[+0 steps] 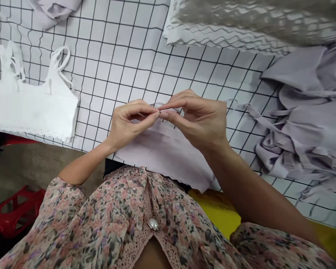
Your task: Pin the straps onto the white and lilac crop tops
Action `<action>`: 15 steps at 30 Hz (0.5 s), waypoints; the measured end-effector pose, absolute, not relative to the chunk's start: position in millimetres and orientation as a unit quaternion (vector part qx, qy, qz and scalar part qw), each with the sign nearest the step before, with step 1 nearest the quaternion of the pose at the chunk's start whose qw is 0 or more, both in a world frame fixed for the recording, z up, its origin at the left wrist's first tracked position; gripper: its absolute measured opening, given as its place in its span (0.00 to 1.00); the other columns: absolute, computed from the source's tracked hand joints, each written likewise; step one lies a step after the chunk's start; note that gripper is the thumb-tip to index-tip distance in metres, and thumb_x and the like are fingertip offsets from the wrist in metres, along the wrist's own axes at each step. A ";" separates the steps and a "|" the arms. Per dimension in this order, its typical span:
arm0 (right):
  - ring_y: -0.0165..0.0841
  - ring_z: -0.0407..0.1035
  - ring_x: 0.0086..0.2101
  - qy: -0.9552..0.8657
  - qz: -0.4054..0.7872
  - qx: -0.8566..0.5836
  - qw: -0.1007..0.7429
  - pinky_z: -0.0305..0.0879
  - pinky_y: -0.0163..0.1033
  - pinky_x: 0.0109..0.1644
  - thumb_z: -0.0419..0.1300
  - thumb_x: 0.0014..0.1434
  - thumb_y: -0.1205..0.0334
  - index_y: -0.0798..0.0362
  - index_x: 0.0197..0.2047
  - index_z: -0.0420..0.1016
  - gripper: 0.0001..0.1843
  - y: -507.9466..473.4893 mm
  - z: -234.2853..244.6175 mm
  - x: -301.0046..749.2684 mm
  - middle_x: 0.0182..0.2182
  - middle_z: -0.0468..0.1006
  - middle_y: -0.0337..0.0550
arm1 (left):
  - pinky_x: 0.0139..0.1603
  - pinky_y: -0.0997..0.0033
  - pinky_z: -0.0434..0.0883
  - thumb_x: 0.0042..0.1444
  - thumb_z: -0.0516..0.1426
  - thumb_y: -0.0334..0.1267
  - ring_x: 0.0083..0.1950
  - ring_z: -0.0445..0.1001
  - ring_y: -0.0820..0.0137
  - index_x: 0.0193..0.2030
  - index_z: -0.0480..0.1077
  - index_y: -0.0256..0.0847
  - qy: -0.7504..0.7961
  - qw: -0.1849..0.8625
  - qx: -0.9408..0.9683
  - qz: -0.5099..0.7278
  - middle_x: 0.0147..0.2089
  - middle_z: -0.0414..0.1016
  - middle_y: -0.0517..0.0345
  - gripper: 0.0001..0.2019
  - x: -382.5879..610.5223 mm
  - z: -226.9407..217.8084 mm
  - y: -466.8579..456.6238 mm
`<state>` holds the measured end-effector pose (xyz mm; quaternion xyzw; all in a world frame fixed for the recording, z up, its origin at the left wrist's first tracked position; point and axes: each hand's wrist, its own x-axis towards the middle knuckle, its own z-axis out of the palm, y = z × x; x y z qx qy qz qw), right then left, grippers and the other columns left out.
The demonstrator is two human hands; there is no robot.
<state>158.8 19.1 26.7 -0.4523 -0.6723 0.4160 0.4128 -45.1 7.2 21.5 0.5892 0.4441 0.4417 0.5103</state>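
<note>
Watching from far off through the head camera, I have a lilac garment [168, 149] lying just below the centre of my view, its cloth thin, smooth and matt, with a finely scalloped hem. The left hand [130, 121] is drawn into a fingertip pinch, thumb and forefinger together; the right hand [204, 119] matches it, and their tips meet over the garment's upper part. Between them they grip a tiny bit of it, too small for me to say whether strap or fastening.

Most of the garment spreads on the six o'clock side of both hands, and the right wrist crosses its four o'clock end. Its long axis slopes from about nine o'clock down to four. The scalloped hem faces six o'clock, towards the wearer's ruffled floral dress [100, 220], and hangs slightly past the edge of the counter [123, 48], which wears a white cloth ruled in black squares. The narrower, strapped side points to twelve.

Around it, at nine o'clock, I see a white top [35, 106] lying flat, its looped straps pointing to twelve. A rumpled lilac pile [310, 104] with loose straps fills three o'clock. At one o'clock sits a wavy-edged white stack [226, 35], greyish and shiny on top. A folded lilac cloth [56, 11] lies towards eleven.
</note>
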 end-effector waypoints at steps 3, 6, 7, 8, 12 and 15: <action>0.40 0.76 0.41 -0.677 0.403 -0.471 0.397 0.74 0.54 0.51 0.68 0.70 0.50 0.43 0.38 0.83 0.09 14.9 31.4 168.6 0.34 0.82 0.41 | 0.44 0.65 0.76 0.71 0.64 0.43 0.42 0.79 0.70 0.42 0.80 0.44 0.440 0.464 0.659 0.396 0.43 0.85 0.57 0.07 -40.6 16.6 0.9; 0.42 0.75 0.43 -0.733 0.360 -0.468 0.338 0.73 0.54 0.50 0.68 0.70 0.55 0.44 0.37 0.81 0.07 11.3 32.6 188.9 0.33 0.82 0.41 | 0.55 0.58 0.71 0.69 0.67 0.43 0.49 0.77 0.64 0.46 0.77 0.43 0.447 0.381 0.765 0.266 0.45 0.85 0.56 0.07 -35.5 10.7 -9.6; 0.42 0.75 0.43 -0.752 0.350 -0.464 0.312 0.72 0.54 0.50 0.67 0.70 0.55 0.45 0.38 0.81 0.07 10.0 31.0 195.9 0.33 0.82 0.41 | 0.57 0.57 0.69 0.67 0.69 0.43 0.52 0.76 0.62 0.47 0.77 0.43 0.455 0.347 0.790 0.221 0.46 0.84 0.55 0.09 -33.8 8.6 -13.3; 0.43 0.74 0.44 -0.769 0.345 -0.459 0.283 0.72 0.54 0.51 0.66 0.71 0.55 0.45 0.38 0.81 0.08 8.6 28.5 202.2 0.33 0.82 0.42 | 0.58 0.56 0.66 0.66 0.70 0.43 0.54 0.75 0.60 0.48 0.77 0.43 0.464 0.317 0.806 0.184 0.47 0.84 0.54 0.10 -32.2 6.6 -16.8; 0.48 0.72 0.49 -0.821 0.328 -0.430 0.185 0.67 0.59 0.56 0.61 0.74 0.50 0.45 0.41 0.80 0.12 3.2 15.1 215.6 0.33 0.80 0.44 | 0.59 0.53 0.59 0.67 0.69 0.44 0.54 0.71 0.57 0.44 0.79 0.44 0.473 0.281 0.825 0.131 0.46 0.82 0.55 0.08 -28.7 2.2 -24.2; 0.50 0.71 0.52 -0.851 0.291 -0.411 0.149 0.60 0.65 0.61 0.55 0.76 0.54 0.47 0.41 0.79 0.14 0.4 10.2 214.7 0.33 0.79 0.45 | 0.59 0.52 0.56 0.70 0.66 0.45 0.53 0.69 0.58 0.43 0.81 0.47 0.466 0.297 0.822 0.137 0.44 0.82 0.57 0.07 -29.5 1.7 -23.8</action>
